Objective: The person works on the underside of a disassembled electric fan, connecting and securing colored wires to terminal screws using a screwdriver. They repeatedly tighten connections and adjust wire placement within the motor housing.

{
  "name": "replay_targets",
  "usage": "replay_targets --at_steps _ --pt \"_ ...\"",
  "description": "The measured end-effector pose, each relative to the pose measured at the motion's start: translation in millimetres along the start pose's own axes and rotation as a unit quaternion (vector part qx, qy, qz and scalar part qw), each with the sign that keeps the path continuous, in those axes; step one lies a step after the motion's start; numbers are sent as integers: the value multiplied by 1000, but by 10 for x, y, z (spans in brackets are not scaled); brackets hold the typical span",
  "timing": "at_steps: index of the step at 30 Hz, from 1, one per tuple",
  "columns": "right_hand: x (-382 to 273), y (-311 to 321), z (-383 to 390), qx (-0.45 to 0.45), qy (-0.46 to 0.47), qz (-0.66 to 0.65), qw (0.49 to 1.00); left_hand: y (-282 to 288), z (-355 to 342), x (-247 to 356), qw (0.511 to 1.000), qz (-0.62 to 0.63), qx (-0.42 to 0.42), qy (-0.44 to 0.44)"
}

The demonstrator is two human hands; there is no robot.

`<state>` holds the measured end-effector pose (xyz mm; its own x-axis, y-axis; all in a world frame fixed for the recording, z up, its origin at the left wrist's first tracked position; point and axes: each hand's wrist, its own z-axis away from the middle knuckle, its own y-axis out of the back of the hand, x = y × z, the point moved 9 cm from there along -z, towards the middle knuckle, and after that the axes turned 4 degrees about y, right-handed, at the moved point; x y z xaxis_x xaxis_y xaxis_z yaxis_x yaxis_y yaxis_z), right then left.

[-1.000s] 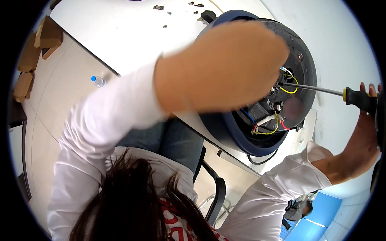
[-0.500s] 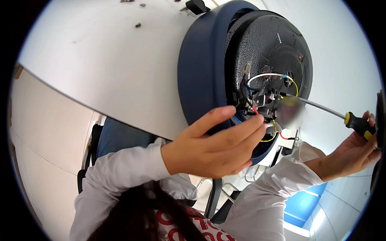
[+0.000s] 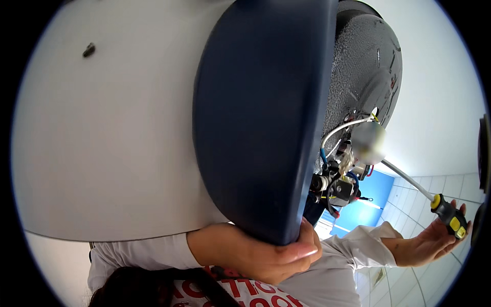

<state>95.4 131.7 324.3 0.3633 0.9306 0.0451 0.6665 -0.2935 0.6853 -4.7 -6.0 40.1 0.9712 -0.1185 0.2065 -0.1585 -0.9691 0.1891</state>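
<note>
A round appliance with a dark blue rim (image 3: 255, 112) and a dark speckled inner face (image 3: 363, 77) lies on the white table (image 3: 102, 133). My left hand (image 3: 261, 253) grips the blue rim from below at its near edge. Wires and small electrical parts (image 3: 340, 174) sit at the lower part of the inner face. My right hand (image 3: 432, 240) holds a screwdriver with a black and yellow handle (image 3: 449, 217); its long shaft (image 3: 404, 179) points into the wiring.
A small dark screw (image 3: 89, 49) lies on the table at the upper left. A tiled floor (image 3: 409, 204) and a blue patch (image 3: 358, 204) show below the appliance. My white sleeves and dark hair fill the lower edge.
My left hand has dropped from the wiring to the lower edge of the blue rim. The view has closed in on the appliance. The right hand still holds the screwdriver in the wiring.
</note>
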Motion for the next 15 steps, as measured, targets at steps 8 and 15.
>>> replay_targets --at_steps 8,15 --pt "187 355 -163 35 14 115 993 -254 -228 359 1000 3 16 13" --pt "-270 -361 -92 99 20 -1 995 -16 -27 67 999 -1 14 29"
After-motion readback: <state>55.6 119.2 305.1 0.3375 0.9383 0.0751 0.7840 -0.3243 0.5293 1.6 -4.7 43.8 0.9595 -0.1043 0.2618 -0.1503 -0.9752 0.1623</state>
